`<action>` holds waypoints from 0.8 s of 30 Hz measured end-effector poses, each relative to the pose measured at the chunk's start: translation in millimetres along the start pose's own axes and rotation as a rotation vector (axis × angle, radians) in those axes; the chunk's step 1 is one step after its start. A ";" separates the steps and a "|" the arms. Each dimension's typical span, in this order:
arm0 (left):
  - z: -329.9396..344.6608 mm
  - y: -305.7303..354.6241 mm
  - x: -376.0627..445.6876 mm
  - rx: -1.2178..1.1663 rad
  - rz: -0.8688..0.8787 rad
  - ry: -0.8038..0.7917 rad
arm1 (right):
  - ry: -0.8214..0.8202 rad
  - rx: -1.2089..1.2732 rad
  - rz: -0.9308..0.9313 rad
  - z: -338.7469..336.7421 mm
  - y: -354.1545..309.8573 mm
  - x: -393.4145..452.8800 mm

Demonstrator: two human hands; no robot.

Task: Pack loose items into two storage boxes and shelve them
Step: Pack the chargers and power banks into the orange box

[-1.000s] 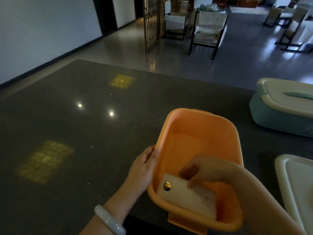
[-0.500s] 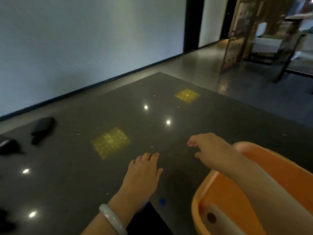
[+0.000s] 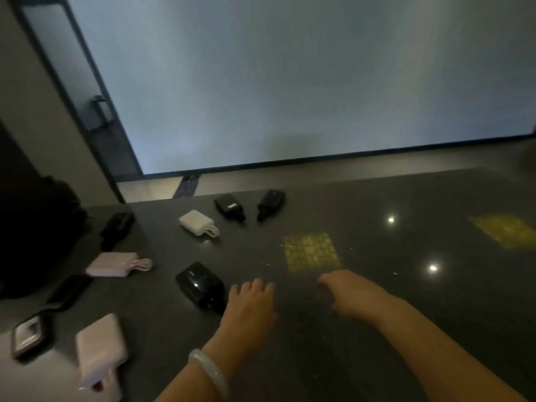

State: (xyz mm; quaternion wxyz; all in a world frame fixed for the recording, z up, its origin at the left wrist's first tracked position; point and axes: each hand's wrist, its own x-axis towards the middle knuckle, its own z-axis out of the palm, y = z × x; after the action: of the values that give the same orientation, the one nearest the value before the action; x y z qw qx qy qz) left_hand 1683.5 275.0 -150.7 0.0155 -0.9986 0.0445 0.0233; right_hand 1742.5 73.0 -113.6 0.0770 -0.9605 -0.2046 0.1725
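Many small packs, like the black one (image 3: pixel 200 287) and the pink one (image 3: pixel 111 264), lie loose on the table (image 3: pixel 377 358). Left hand (image 3: pixel 249 306) and right hand (image 3: pixel 352 294) are spread, holding nothing. Most packing seems left.

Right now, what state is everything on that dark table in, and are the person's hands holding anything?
Left hand: open, fingers spread, holding nothing.
Right hand: open, holding nothing.
Glossy black device: lying flat, just left of the left hand.
White charger: lying flat, cable looped beside it.
Pink power bank: lying flat, cable looped.
Two black adapters: lying apart.
Pale power bank: near table edge.
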 end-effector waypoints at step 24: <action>67.0 -163.8 117.3 -0.433 -0.565 -0.169 | 0.046 0.246 0.115 21.2 -88.9 222.4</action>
State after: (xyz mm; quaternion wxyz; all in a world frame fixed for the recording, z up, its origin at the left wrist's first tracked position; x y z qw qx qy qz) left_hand 1811.9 430.0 -218.4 -0.1869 -0.9462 -0.2406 0.1095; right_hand 1892.8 248.3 -180.6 0.1887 -0.9576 -0.1246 0.1783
